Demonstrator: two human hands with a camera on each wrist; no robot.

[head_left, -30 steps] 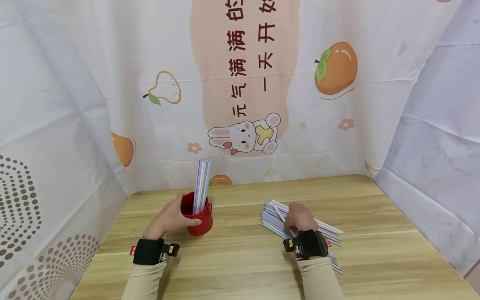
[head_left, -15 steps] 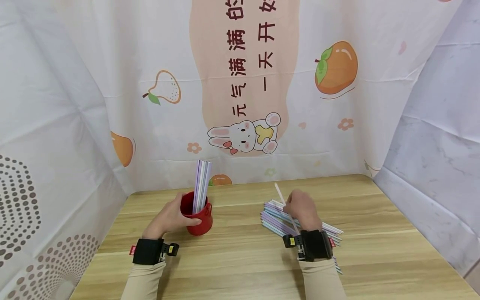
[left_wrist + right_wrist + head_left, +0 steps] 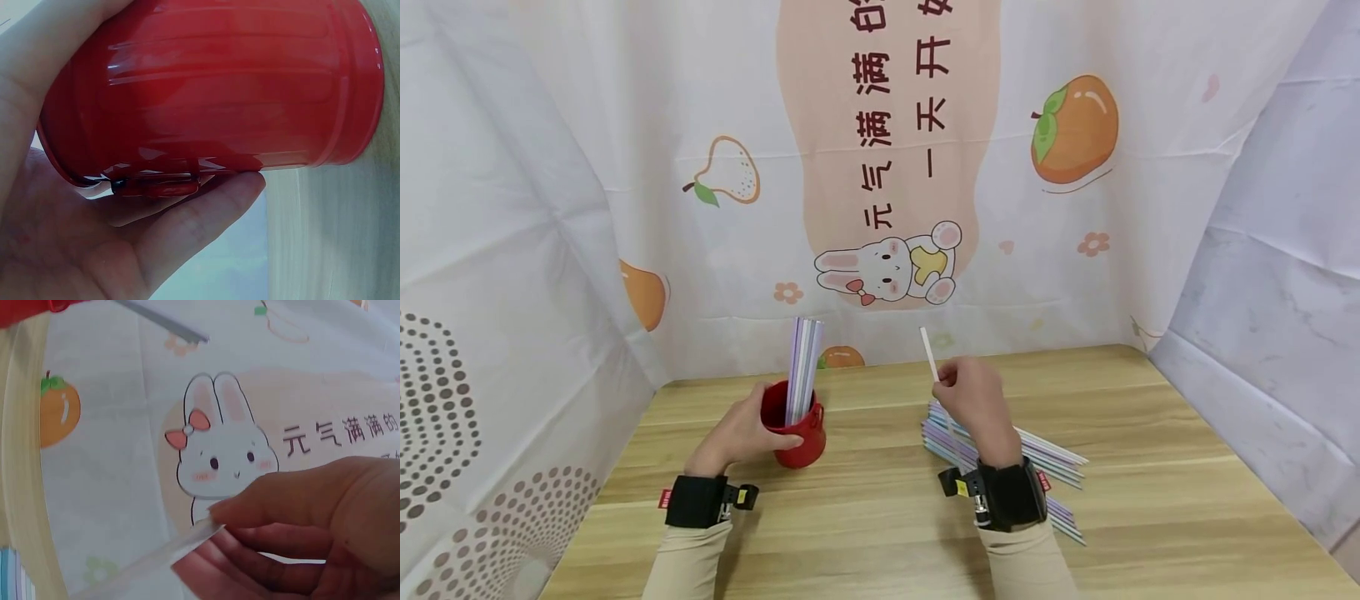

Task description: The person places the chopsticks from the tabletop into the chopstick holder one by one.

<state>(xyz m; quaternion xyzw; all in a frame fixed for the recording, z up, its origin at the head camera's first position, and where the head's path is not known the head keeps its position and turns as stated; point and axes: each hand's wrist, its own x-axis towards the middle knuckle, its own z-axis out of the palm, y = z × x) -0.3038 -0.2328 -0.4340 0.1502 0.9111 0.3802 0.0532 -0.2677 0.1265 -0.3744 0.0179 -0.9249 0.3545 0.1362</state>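
A small red bucket (image 3: 802, 451) stands at the left of the table, holding a bundle of slim pastel sticks (image 3: 805, 367) that lean to the right. My left hand (image 3: 739, 439) grips it, thumb across the near side; a red handle lug shows beside the fingers in the left wrist view. Over the loose pile (image 3: 1051, 457) my right hand (image 3: 976, 400) pinches a thin white stick (image 3: 928, 350), straw-like, between thumb and fingertips. That stick is raised and tilted, upper end to the left, its lower part crossing the pile in the head view.
Loose pastel sticks in purple, blue and white lie at the right of the wooden table (image 3: 880, 508), partly hidden under my right arm. A printed white cloth (image 3: 722, 267) hangs along the back edge, and a marbled sheet (image 3: 1247, 275) stands at the right.
My right hand has picked the white stick from the pile, raised it and carried it a little leftward. The left hand and bucket stay where they were.
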